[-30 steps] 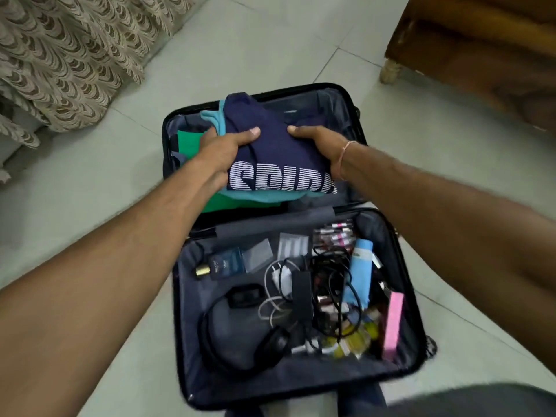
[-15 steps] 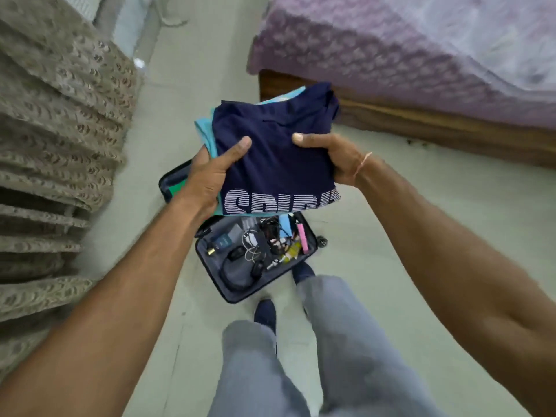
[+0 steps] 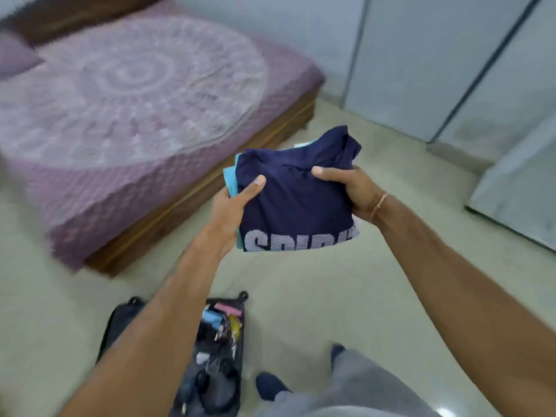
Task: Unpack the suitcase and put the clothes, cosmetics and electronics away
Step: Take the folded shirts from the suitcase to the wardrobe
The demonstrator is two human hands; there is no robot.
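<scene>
A low bed [image 3: 126, 115] fills the upper left, covered with a purple quilted spread printed with a big pale round mandala, on a dark wooden base whose edge runs along the floor. A purple pillow [image 3: 15, 55] is tucked at the far left corner. Pale grey wardrobe doors [image 3: 451, 64] are seen along the right, tall flat panels with darker seams between them. The floor [image 3: 316, 296] is pale glossy tile.

Down at the bottom the open black suitcase [image 3: 120, 323] is lying flat on the floor, partly hidden behind the left forearm. Its visible half is packed with a jumble of small stuff: something pink, something light blue, dark cables and what looks like headphones, all too blurred to be sorted out properly. Grey trouser legs and dark blue shoes are seen just right of it.

The folded clothes [image 3: 298, 200] are held up in the air, well above the suitcase and between the bed and the wardrobe. On top is a navy shirt, soft cotton-looking, with striped white letters at the near edge; a teal piece is peeking out underneath on the left side.

The grip is tight on both sides: the left hand [image 3: 231, 212] is clamped on the left edge with the thumb laid flat on top, and the right hand [image 3: 352, 188] is clamped on the right edge the same way, a thin thread band around its wrist.
</scene>
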